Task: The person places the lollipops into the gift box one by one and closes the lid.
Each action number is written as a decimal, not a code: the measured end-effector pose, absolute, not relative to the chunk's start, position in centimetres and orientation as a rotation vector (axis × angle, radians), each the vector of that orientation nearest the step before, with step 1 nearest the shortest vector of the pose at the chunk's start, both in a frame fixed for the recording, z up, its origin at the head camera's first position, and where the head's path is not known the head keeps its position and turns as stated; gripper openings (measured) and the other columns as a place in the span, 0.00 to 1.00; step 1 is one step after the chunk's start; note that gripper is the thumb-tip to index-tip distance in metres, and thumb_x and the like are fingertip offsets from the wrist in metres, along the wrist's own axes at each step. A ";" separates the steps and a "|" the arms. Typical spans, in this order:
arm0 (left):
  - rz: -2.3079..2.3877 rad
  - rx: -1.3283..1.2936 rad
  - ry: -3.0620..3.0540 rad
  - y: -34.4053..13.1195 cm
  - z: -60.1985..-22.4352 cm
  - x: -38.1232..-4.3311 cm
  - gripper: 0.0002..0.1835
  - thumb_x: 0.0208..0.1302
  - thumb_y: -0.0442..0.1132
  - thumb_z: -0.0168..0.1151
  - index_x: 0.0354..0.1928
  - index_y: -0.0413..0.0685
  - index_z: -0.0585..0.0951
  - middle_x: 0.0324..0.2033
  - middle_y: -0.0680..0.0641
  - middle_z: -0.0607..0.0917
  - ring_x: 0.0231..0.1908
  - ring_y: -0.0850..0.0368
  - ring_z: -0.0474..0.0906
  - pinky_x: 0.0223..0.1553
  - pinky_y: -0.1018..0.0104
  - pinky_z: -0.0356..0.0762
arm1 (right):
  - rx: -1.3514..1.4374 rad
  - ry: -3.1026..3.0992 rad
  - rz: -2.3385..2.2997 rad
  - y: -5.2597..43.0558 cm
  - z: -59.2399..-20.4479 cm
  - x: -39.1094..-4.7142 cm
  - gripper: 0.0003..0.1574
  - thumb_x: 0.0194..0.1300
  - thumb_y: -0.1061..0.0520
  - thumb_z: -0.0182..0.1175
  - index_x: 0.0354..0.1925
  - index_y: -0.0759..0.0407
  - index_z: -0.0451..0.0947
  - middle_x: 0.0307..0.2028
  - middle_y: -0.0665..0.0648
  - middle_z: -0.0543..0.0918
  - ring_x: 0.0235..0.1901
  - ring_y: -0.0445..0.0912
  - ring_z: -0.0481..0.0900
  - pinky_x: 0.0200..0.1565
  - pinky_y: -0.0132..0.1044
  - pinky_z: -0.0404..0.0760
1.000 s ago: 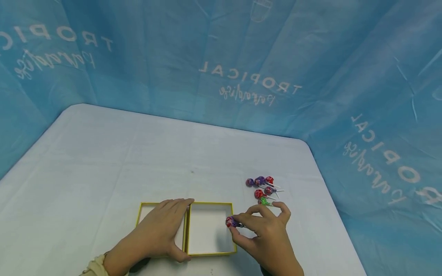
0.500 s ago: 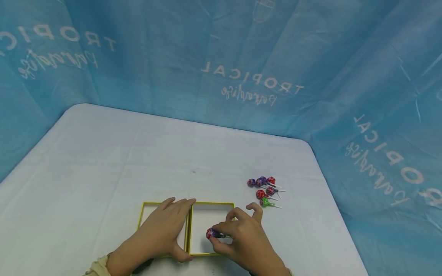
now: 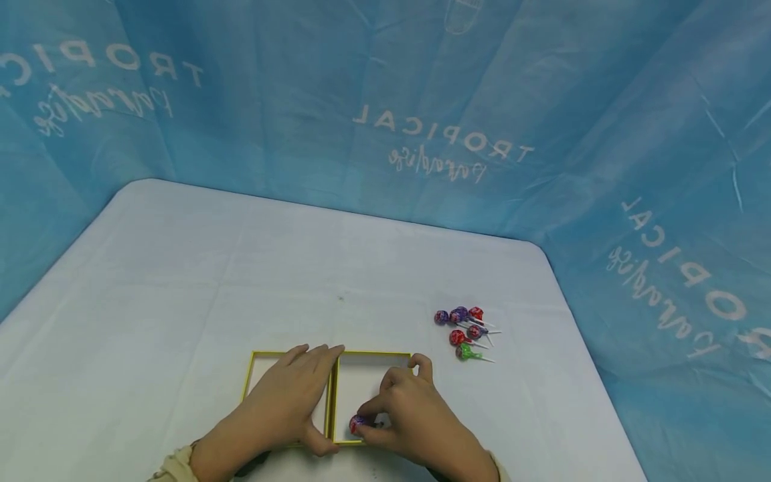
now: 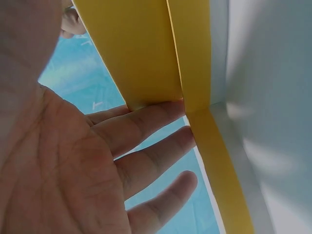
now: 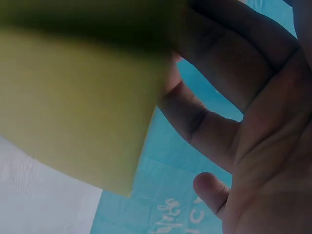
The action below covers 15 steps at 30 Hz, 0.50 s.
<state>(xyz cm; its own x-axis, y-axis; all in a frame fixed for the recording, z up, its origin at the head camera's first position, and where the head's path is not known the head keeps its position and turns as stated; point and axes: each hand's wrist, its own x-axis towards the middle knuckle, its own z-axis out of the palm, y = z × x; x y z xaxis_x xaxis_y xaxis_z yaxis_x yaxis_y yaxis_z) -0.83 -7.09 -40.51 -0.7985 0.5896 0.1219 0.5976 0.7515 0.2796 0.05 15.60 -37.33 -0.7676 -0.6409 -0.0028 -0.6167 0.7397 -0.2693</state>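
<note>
Two shallow white boxes with yellow edges lie side by side at the near middle of the table, a left box (image 3: 248, 375) and a right box (image 3: 361, 365). My left hand (image 3: 286, 398) spans their meeting edges, thumb at the near wall and fingertips at the far one, covering much of the left box. In the left wrist view its fingers (image 4: 146, 124) reach the yellow walls. My right hand (image 3: 415, 415) pinches a red-and-purple wrapped lollipop (image 3: 355, 424) by its stick end, low inside the right box near its front left corner. The right wrist view hides the lollipop.
Several lollipops lie in a cluster right of the boxes, among them a green one (image 3: 465, 352) and a red one (image 3: 457, 337), their white sticks pointing right. A white cloth (image 3: 181, 281) covers the table, and a blue printed curtain (image 3: 301, 134) surrounds it.
My right hand has carried the lollipop left and toward me, from over the right box's right wall to its front left corner. The left hand stays at the boxes.
</note>
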 end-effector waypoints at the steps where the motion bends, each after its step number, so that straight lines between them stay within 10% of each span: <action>1: -0.472 -0.990 -2.916 -7.1 -40.5 -0.8 0.69 0.27 0.75 0.76 0.68 0.36 0.66 0.59 0.43 0.80 0.62 0.49 0.76 0.67 0.51 0.70 | -1.032 2.834 -0.383 15.5 -37.4 0.0 0.04 0.57 0.40 0.73 0.33 0.33 0.91 0.22 0.27 0.79 0.34 0.30 0.66 0.56 0.60 0.58; 15: -0.426 -0.978 -2.916 -6.9 -40.6 -0.8 0.68 0.27 0.75 0.76 0.68 0.36 0.67 0.60 0.43 0.80 0.63 0.48 0.75 0.66 0.51 0.71 | -0.933 2.638 -0.554 15.4 -38.0 -1.1 0.03 0.58 0.41 0.73 0.31 0.35 0.91 0.25 0.22 0.80 0.35 0.24 0.68 0.54 0.58 0.57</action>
